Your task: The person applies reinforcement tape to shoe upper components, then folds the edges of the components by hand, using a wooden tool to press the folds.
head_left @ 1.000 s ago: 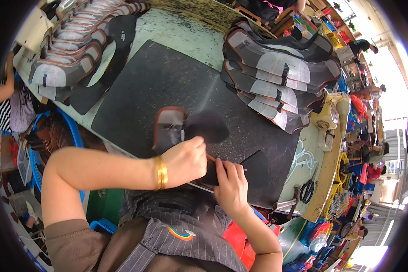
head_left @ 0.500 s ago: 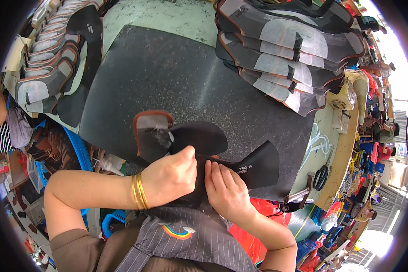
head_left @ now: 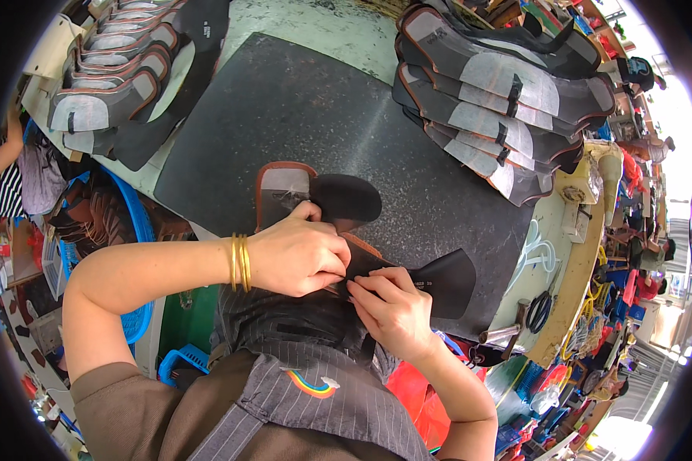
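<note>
A black shoe upper (head_left: 447, 283) with a brown folded edge and a grey lined end lies at the near edge of the dark mat (head_left: 246, 115). My left hand (head_left: 300, 250), bangles at its wrist, is closed over the upper's middle, fingers bent down onto it. Close beside it on the right, my right hand (head_left: 392, 311) pinches the near edge of the same piece between thumb and fingers. The fingertips nearly meet there, hiding the part of the edge they grip. The grey lined end (head_left: 281, 196) and a rounded black flap stick out beyond my left hand.
Several similar uppers are stacked at the far right (head_left: 488, 100), and a row of more stands at the far left (head_left: 111, 92). A hammer (head_left: 501, 334), a coiled black cable (head_left: 540, 309) and pale tubing (head_left: 537, 257) lie along the right edge. A blue basket (head_left: 140, 230) stands left below the table.
My left hand has moved farther away over the upper, its fingers now bent down toward the right hand. The brown edge between the hands shows more. The whole view has shifted slightly.
</note>
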Tool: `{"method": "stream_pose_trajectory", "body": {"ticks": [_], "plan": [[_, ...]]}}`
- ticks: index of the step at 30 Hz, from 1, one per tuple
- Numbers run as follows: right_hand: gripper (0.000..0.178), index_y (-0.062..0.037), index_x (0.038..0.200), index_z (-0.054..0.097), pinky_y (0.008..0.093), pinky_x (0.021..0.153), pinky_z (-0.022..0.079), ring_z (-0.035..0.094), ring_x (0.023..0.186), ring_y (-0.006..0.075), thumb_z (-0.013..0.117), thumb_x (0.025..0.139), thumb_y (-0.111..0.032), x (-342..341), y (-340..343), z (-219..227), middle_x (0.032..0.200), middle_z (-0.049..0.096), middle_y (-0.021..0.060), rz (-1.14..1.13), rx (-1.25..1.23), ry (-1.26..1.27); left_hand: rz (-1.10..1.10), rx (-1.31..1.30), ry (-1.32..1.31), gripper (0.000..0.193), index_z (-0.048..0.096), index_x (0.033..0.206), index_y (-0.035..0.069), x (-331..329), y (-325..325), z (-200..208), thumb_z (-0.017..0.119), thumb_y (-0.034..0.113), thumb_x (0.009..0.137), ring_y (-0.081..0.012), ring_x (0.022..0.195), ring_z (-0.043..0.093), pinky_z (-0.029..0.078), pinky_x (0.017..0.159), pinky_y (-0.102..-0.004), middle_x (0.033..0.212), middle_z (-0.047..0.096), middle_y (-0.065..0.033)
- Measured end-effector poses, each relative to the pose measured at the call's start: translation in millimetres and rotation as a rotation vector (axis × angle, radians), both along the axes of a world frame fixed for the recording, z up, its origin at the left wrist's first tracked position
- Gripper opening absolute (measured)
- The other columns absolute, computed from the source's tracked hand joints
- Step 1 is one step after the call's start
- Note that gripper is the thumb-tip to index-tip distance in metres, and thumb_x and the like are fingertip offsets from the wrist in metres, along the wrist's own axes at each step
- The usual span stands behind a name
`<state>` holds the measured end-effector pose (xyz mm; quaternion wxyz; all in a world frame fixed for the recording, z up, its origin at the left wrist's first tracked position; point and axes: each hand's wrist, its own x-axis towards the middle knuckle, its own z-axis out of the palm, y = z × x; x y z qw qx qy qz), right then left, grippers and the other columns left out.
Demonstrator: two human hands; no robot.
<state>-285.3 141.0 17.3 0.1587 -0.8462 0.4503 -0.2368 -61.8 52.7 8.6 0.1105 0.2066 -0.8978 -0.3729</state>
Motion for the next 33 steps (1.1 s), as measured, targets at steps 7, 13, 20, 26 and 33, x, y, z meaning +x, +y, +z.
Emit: {"method": "stream_pose_trajectory", "body": {"ticks": [7,13,20,26,33], "plan": [[0.037,0.0036,0.107,0.067,0.0354,0.095,0.052,0.059,0.104,0.0269,0.062,0.075,-0.015,3,7,16,0.106,0.062,0.0130,0.223,-0.011,0.428,-0.240,-0.521,-0.177,0.017,0.074,0.077,0.013,-9,11,30,0.068,0.029,0.081,-0.0166,0.092,0.059,0.038,0.093,-0.0392,0.088,0.066,0.0018],[0.038,0.0017,0.104,0.066,0.0365,0.090,0.054,0.063,0.103,0.0272,0.062,0.070,-0.014,-32,26,-2,0.107,0.064,0.0129,0.006,-0.258,0.419,-0.126,-1.068,-0.154,0.044,0.073,0.105,0.000,-46,70,-11,0.056,0.035,0.086,-0.0267,0.114,0.059,0.031,0.106,-0.0378,0.117,0.069,-0.0158],[0.059,0.0011,0.116,0.058,0.0482,0.093,0.040,0.052,0.106,0.0379,0.076,0.061,-0.005,-65,22,-13,0.113,0.057,0.0178,-0.625,-0.325,0.021,0.311,-0.723,-0.141,0.033,0.064,0.103,0.000,-93,82,0,0.057,0.021,0.079,-0.0244,0.093,0.059,0.044,0.089,-0.0354,0.105,0.063,-0.0133],[0.056,0.0049,0.121,0.054,0.0457,0.091,0.046,0.055,0.104,0.0388,0.079,0.072,-0.007,-68,23,-31,0.117,0.056,0.0209,-0.423,-0.343,-0.045,0.679,0.020,0.275,0.012,0.058,0.092,0.001,-116,78,-16,0.062,0.012,0.090,-0.0376,0.081,0.057,0.047,0.073,-0.0426,0.085,0.058,-0.0181],[0.037,0.0044,0.118,0.064,0.0370,0.092,0.050,0.061,0.108,0.0253,0.067,0.083,-0.006,-68,22,-28,0.122,0.062,0.0132,-0.180,-0.215,0.162,0.792,0.082,0.275,0.011,0.051,0.094,-0.002,-112,78,-15,0.055,0.007,0.097,-0.0426,0.069,0.059,0.045,0.058,-0.0448,0.075,0.058,-0.0237]]}}
